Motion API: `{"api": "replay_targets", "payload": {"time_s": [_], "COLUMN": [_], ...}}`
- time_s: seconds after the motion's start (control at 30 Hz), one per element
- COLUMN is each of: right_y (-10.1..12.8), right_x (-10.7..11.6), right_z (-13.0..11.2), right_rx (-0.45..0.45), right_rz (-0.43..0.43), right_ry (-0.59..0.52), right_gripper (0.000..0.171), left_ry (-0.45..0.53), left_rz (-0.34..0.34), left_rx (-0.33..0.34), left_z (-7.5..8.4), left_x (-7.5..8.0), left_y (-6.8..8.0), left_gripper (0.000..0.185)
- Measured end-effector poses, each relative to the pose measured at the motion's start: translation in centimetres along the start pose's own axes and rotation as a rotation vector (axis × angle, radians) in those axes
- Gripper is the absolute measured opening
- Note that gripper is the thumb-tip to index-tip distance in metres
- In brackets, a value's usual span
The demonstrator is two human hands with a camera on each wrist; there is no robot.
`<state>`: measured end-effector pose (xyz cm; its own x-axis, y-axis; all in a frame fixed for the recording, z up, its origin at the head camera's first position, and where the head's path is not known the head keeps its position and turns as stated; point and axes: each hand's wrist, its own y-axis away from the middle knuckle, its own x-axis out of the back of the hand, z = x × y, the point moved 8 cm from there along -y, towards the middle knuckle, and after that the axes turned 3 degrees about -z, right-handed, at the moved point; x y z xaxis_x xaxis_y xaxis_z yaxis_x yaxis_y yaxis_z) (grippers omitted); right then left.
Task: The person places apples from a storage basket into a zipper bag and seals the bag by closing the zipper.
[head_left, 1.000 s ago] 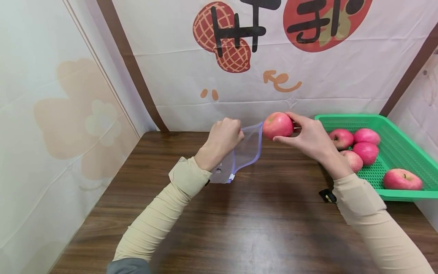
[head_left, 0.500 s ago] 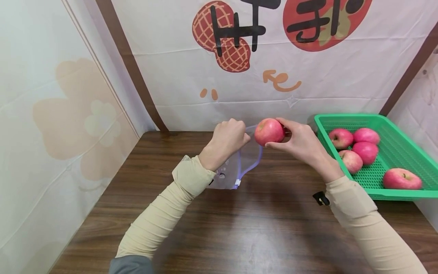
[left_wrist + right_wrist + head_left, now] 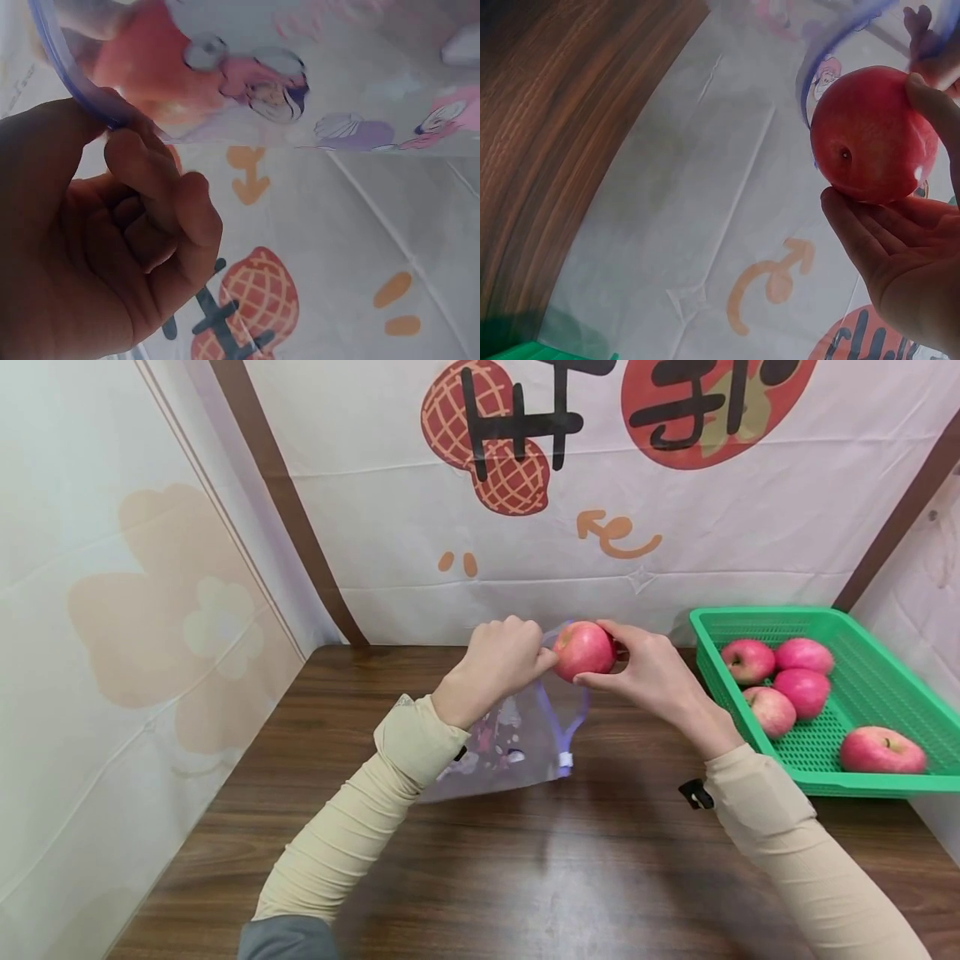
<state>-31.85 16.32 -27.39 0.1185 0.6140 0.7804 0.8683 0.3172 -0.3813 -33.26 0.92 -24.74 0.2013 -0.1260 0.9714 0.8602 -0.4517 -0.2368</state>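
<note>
Head view: our left hand [image 3: 498, 660] pinches the bag [image 3: 517, 739] rim above the table's far edge, right hand [image 3: 645, 672] cups the apple [image 3: 583, 650] at its mouth; next, we judge, lower it inside.

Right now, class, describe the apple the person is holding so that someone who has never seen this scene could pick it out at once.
Start at the green basket on the right of the brown table; move left to the two hands raised over the table's middle. The apple sits in the right hand, at the mouth of the clear bag the left hand grips. It alone is outside the basket.
</note>
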Motion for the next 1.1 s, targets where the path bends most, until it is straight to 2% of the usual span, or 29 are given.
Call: {"api": "replay_targets", "payload": {"time_s": [0.2, 0.4, 0.67, 0.77, 0.93, 1.1], "right_y": [-0.3, -0.6, -0.9, -1.0, -1.1, -0.4], "right_x": [-0.4, -1.0, -1.5, -1.6, -1.1, 0.7], "right_z": [-0.5, -1.3, -1.8, -1.7, -1.4, -0.3], "right_rx": [0.012, 0.043, 0.085, 0.080, 0.074, 0.031], "right_rz": [0.000, -0.008, 0.003, 0.007, 0.070, 0.124], "right_ry": [0.010, 0.020, 0.034, 0.020, -0.062, -0.117], "right_gripper": [0.071, 0.073, 0.070, 0.058, 0.032, 0.029], "left_ry": [0.092, 0.172, 0.300, 0.357, 0.425, 0.449], "left_rz": [-0.063, -0.131, -0.157, -0.153, -0.168, -0.114], "left_rx": [-0.005, 0.021, 0.023, 0.019, 0.039, 0.074], "left_z": [0.3, 0.4, 0.6, 0.6, 0.1, -1.3], "left_x": [0.2, 0.3, 0.6, 0.7, 0.5, 0.7], "left_y": [-0.1, -0.1, -0.1, -0.1, -0.2, -0.5], "left_gripper": [0.042, 0.044, 0.042, 0.042, 0.040, 0.039]}}
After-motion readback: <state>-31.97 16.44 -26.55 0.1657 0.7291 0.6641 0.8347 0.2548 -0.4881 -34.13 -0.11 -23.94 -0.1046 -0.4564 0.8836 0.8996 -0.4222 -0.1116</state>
